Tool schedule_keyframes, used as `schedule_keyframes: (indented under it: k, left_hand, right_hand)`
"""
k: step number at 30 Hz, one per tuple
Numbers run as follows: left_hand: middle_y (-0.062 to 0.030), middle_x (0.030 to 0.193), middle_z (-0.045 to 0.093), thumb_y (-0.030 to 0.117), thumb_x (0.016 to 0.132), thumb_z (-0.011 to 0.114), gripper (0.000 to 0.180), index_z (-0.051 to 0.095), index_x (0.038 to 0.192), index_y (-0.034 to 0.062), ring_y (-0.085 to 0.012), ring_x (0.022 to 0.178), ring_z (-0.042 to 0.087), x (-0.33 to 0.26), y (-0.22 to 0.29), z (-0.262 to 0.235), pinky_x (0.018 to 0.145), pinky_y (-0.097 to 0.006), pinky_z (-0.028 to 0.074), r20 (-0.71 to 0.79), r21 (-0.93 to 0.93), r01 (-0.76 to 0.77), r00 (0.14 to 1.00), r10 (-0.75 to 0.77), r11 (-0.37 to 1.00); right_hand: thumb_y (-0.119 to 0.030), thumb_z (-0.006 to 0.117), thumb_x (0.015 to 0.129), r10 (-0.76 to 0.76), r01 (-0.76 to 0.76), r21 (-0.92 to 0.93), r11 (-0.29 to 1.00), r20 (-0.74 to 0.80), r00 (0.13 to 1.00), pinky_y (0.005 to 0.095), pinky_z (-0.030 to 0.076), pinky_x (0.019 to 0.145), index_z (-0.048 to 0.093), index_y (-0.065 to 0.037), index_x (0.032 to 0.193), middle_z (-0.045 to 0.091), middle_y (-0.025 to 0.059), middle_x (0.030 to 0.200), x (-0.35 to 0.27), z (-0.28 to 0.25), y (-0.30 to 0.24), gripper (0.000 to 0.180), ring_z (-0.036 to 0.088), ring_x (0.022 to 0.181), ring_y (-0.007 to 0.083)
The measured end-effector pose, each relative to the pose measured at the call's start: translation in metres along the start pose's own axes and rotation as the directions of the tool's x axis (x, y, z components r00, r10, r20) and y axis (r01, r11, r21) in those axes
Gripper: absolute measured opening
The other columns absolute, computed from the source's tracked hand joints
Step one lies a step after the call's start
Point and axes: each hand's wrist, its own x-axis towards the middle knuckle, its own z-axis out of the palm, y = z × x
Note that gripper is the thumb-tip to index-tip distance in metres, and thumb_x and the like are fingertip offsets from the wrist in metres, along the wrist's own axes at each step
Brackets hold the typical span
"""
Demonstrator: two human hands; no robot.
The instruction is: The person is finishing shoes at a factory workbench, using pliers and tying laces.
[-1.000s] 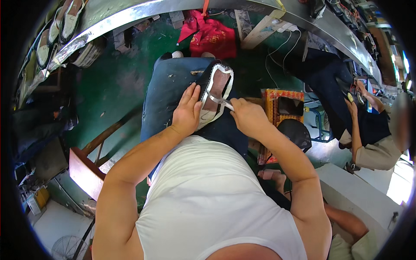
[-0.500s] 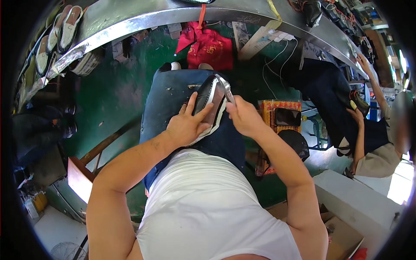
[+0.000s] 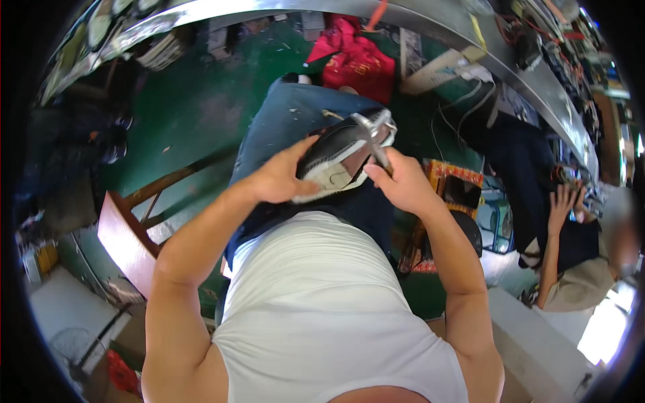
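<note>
A black shoe (image 3: 336,142) lies sole side up across my blue-clad lap, tilted, with a whitish edge and a brown and pale inner face. My left hand (image 3: 279,171) grips its lower left end, thumb over the pale part and fingers along the black side. In my right hand (image 3: 406,181) is a silver metal tool (image 3: 371,134), its handle in my closed fingers. The tool's crosswise head is over the shoe's upper right end. Motion blurs that head, so its exact kind and whether it touches the shoe are unclear.
A metal-edged bench (image 3: 269,17) curves across the far side. Beneath it hang a red bag (image 3: 359,67) and white cables (image 3: 463,111). On the right are a patterned stand with a dark phone-like object (image 3: 463,191) and another person (image 3: 581,279). A wooden stool (image 3: 124,235) stands left.
The shoe has turned clockwise and tips more. My left hand has slid from its middle to its lower end. The tool head has swung across the upper end. The whole view has shifted.
</note>
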Motion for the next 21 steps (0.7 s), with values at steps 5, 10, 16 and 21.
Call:
schedule_keyframes:
  k: [5,10,16,21]
  left_hand:
    - [-0.0106,0.107,0.067,0.009,0.080,0.076,0.052,0.057,0.126,-0.0051,-0.0138,0.096,0.062,-0.012,0.022,-0.092,0.089,-0.029,0.050,-0.143,-0.241,-0.107,0.987,0.073,0.965]
    - [-0.0033,0.087,0.068,0.029,0.080,0.078,0.037,0.069,0.105,0.0023,-0.0126,0.074,0.061,-0.011,0.021,-0.151,0.059,-0.027,0.048,-0.077,-0.370,0.002,0.996,-0.033,0.929]
    - [-0.0026,0.088,0.069,0.034,0.080,0.080,0.040,0.070,0.102,0.0029,-0.0114,0.072,0.060,0.015,-0.012,-0.135,0.060,-0.026,0.047,-0.218,-0.398,-0.011,0.972,-0.083,0.917]
    - [-0.0077,0.092,0.071,0.038,0.083,0.079,0.042,0.070,0.103,0.0020,-0.0161,0.077,0.064,0.028,-0.016,-0.115,0.069,-0.031,0.051,-0.419,-0.598,-0.167,0.899,-0.128,0.784]
  right_hand:
    - [-0.027,0.078,0.082,-0.380,0.361,-0.133,0.923,-0.168,0.910,0.0377,0.051,0.070,0.054,0.000,0.109,0.063,0.0140,0.086,0.053,-0.011,-0.056,0.045,0.066,0.077,0.0299]
    - [-0.034,0.090,0.068,-0.325,0.320,-0.080,0.944,-0.065,0.944,0.0324,0.049,0.074,0.053,-0.001,0.106,0.060,0.0062,0.085,0.115,0.005,-0.120,0.063,0.057,0.076,0.0160]
    - [-0.035,0.089,0.066,-0.259,0.261,-0.026,0.965,0.068,0.963,0.0369,0.052,0.083,0.055,0.005,0.108,0.066,0.0198,0.100,0.177,0.040,-0.108,0.067,0.066,0.091,0.0276]
    - [-0.032,0.088,0.067,-0.289,0.286,0.040,0.957,0.089,0.953,0.0370,0.052,0.082,0.056,0.007,0.109,0.067,0.0199,0.101,0.191,0.039,-0.095,0.066,0.068,0.093,0.0271]
